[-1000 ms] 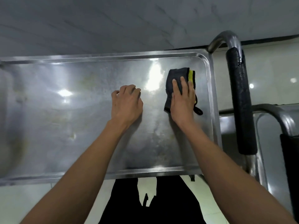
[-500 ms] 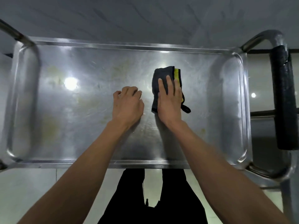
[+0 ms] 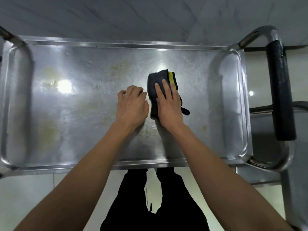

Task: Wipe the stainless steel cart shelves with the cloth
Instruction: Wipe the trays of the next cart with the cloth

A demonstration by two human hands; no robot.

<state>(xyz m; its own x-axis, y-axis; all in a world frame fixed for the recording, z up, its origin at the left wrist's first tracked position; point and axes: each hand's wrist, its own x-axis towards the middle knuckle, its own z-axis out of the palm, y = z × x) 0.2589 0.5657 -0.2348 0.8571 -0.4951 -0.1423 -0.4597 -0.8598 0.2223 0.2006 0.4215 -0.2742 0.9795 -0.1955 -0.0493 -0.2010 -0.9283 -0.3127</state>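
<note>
The top shelf of the stainless steel cart fills the view, a shallow tray with a raised rim and yellowish stains on its left and middle. A folded dark grey cloth with a yellow stripe lies near the shelf's centre. My right hand presses flat on the cloth with straight fingers. My left hand rests on the bare steel just left of the cloth, its fingers curled under and holding nothing.
The cart's push handle with black foam grip rises at the right end. A steel tube of the frame shows at the far left corner. A grey wall runs behind the cart. Light floor tiles lie below.
My right hand has slid the cloth leftward from the shelf's right end to its centre, close beside the left hand. The view has swung left, showing the whole shelf.
</note>
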